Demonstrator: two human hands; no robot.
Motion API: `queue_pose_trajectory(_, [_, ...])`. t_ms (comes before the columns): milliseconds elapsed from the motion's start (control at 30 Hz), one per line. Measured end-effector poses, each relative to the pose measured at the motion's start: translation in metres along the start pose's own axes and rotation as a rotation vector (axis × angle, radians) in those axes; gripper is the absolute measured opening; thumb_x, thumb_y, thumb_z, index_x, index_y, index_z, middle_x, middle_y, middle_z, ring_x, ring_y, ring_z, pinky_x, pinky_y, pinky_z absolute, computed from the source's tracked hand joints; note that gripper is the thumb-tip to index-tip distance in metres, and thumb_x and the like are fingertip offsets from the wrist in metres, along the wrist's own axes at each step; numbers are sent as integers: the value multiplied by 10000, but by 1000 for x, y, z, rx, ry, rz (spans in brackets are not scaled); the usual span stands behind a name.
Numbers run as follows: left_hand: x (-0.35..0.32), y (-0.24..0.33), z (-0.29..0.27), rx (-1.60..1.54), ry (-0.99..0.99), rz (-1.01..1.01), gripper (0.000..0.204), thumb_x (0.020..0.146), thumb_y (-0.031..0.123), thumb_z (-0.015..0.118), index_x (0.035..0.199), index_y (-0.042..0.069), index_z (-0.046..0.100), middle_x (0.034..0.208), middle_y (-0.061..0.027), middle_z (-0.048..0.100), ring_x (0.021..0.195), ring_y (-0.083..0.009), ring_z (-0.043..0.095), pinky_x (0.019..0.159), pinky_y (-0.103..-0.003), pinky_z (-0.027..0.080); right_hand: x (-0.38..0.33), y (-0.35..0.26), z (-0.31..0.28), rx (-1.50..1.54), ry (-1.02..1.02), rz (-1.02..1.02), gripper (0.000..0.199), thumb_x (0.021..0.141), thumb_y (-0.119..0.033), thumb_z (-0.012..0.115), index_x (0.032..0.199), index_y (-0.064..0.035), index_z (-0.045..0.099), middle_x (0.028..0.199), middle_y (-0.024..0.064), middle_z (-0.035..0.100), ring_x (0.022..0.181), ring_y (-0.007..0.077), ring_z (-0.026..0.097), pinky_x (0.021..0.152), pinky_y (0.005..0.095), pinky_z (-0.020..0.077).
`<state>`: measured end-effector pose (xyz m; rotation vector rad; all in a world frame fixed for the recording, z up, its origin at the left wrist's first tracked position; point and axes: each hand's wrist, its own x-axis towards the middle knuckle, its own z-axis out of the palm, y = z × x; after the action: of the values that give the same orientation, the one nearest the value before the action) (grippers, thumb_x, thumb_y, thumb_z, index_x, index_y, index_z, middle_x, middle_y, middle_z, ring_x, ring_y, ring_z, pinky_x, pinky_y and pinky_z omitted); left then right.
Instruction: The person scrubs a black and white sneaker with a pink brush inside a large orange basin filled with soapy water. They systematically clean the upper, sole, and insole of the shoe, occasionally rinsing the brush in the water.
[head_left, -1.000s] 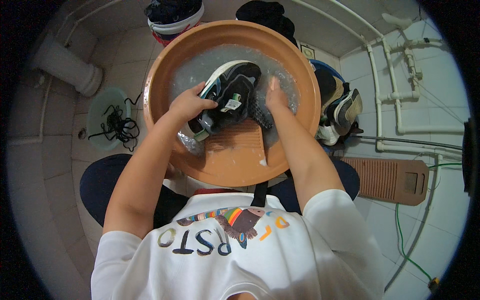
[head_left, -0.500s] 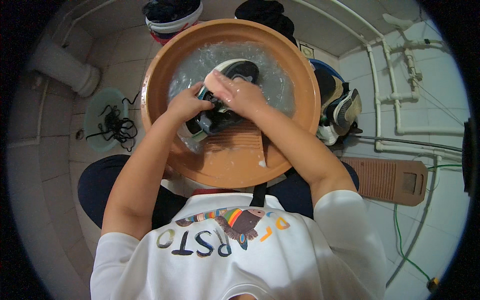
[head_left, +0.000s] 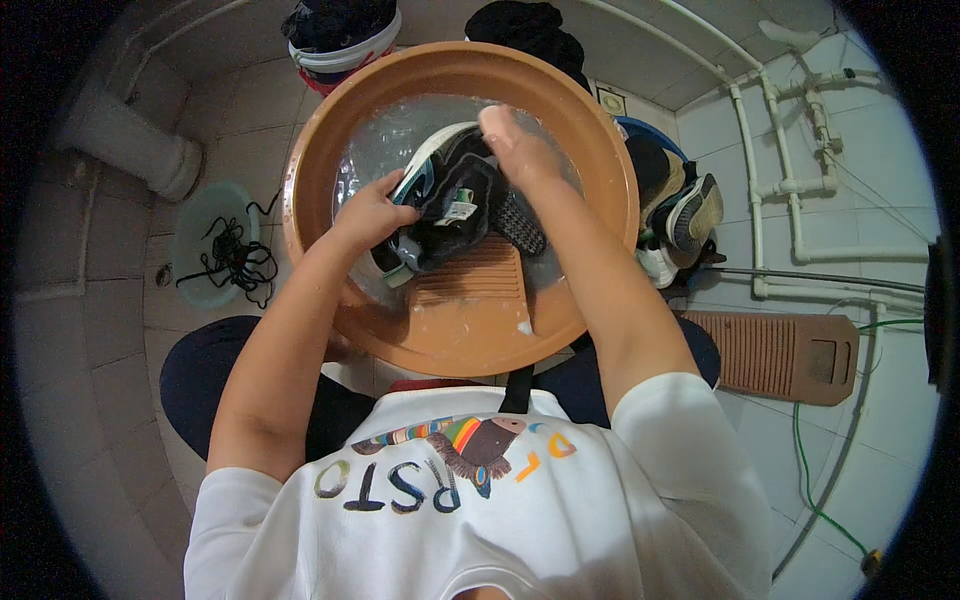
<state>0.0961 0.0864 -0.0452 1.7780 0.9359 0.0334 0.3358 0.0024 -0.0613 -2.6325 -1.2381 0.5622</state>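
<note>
A large orange basin (head_left: 305, 250) of cloudy, sudsy water stands in front of me, with a ribbed washboard (head_left: 470, 280) sloping into its near side. A wet black sneaker (head_left: 440, 205) with a white sole edge and a pale label inside lies over the washboard's upper end. My left hand (head_left: 375, 210) grips its left side, thumb over the rim. Beyond the shoe's upper right, my right hand (head_left: 525, 155) is closed around a pale pink block (head_left: 493, 120) that looks like a bar of soap. A dark dotted piece (head_left: 520, 225) shows beside the sneaker; its kind is unclear.
A pale green tub (head_left: 195, 270) with black shoelaces (head_left: 235, 255) stands at left. Several shoes (head_left: 690, 215) are piled right of the basin, near a brown washboard (head_left: 770, 358). Dark bundles (head_left: 525, 35) sit behind; white pipes (head_left: 755, 210) run along the right wall.
My right hand has moved from over the sneaker to its far right side, carrying the pink block. The sneaker has tipped so its dark inside and label show. My left hand keeps its grip.
</note>
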Motion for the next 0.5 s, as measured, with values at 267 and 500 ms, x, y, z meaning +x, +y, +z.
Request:
queue_pose_trajectory(267, [-11, 15, -4, 195, 55, -52, 747, 654, 344, 643, 1330, 113, 427, 1099, -180, 609, 1016, -286, 590, 886, -328, 422, 0, 62, 67, 302, 241, 296, 504, 887, -437, 430, 1307, -161, 396, 1122, 221, 574, 1023, 421, 543, 868, 475, 425])
queue_pose_trajectory(500, [-9, 12, 2, 241, 53, -72, 790, 652, 386, 659, 1347, 113, 400, 1113, -170, 604, 1032, -301, 577, 897, -344, 418, -4, 37, 43, 550, 550, -187, 458, 873, -325, 506, 1216, -23, 483, 1169, 250, 539, 1115, 390, 494, 948, 394, 383])
